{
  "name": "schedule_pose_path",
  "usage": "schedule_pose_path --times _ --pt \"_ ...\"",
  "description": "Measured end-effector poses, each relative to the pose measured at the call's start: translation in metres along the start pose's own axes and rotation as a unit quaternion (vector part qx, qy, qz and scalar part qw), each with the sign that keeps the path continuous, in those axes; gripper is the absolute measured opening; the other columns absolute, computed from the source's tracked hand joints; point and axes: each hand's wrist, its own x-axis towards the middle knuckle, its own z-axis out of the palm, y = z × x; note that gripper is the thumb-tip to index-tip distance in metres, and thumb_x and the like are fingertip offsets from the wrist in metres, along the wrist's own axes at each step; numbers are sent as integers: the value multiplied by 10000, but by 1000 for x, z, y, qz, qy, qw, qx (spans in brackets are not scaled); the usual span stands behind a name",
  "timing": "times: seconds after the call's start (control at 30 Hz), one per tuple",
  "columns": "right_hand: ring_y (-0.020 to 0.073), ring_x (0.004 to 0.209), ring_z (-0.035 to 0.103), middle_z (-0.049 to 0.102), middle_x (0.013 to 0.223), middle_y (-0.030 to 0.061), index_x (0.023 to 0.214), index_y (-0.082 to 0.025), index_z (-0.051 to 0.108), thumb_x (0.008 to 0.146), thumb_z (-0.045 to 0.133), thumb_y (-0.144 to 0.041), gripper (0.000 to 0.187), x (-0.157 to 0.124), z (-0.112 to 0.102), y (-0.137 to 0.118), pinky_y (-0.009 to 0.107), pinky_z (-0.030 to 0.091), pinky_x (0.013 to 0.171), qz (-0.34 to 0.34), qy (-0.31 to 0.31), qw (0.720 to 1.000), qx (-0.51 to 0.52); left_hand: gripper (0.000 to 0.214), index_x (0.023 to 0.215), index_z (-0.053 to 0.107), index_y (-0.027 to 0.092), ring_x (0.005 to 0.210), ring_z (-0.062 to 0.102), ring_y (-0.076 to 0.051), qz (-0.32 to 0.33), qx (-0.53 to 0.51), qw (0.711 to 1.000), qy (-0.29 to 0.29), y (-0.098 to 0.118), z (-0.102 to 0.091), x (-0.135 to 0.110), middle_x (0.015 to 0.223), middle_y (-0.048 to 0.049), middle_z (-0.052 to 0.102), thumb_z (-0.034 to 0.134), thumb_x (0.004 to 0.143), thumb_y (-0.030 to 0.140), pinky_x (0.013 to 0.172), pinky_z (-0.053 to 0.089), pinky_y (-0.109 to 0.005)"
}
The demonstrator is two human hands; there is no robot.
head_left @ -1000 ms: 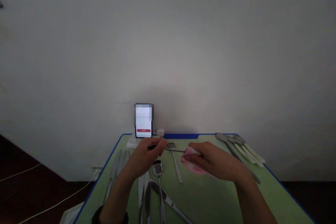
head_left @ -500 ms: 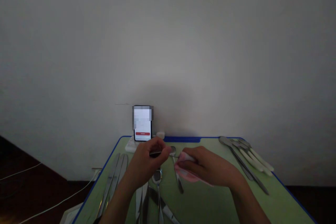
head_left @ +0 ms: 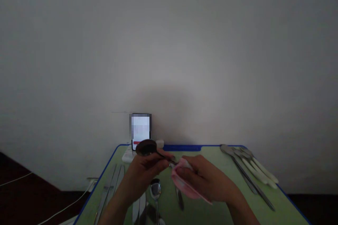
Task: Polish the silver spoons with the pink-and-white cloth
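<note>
My left hand (head_left: 146,172) is closed round a metal spoon (head_left: 146,147), whose dark bowl sticks up to the left in front of the phone. My right hand (head_left: 204,179) grips a pink cloth (head_left: 182,184) wrapped round the spoon's handle. Both hands hover over the green table (head_left: 216,204), close together at its middle. Below them lie another spoon (head_left: 155,188) and several knives.
A lit phone (head_left: 140,130) stands propped at the table's far edge against the white wall. Several pieces of cutlery (head_left: 248,167) lie at the right; more knives (head_left: 109,190) lie at the left. White cables run over the dark floor at the left.
The spoon in my left hand has turned, its bowl now raised to the left. My right hand with the cloth has slid left along the handle. The camera has tilted up slightly.
</note>
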Motion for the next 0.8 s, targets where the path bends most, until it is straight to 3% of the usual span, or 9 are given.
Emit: schedule_pose_path --times 0.2,0.43,0.6,0.7,0.8 --pt "91 535 384 464 603 -24 703 -169 496 888 324 -511 425 8 14 -7 219 303 497 -31 -33 992 114 199 807 679 179 566 447 -83 64 1 997 47 5 3 -5 659 14 551 571 808 346 534 371 -185" --pt "102 611 457 523 659 -18 769 -154 572 896 349 -479 414 5 5 -6 210 351 578 -6 8 998 56 298 792 632 157 532 406 -78 68 -9 992 107 0 5 -1 702 13 517 494 857 413 502 334 -206" --pt "108 625 476 558 680 -13 775 -154 594 887 375 -482 410 -2 -7 1 218 353 589 5 37 999 10 275 790 610 156 579 460 -85 89 -51 979 173 2 10 -2 750 2 539 510 857 404 578 393 -220" --pt "111 580 458 528 607 -20 711 -161 579 863 412 -505 412 -6 -17 8 229 350 564 36 97 995 -7 300 794 568 172 643 524 -111 87 -151 957 231 7 5 -1 810 -7 563 499 851 459 609 445 -239" --pt "129 589 483 520 591 -15 722 -170 566 849 413 -540 420 -2 -17 13 252 395 608 32 235 968 78 315 758 519 187 710 558 -143 77 -192 958 200 12 0 -1 746 1 573 474 857 483 621 461 -249"
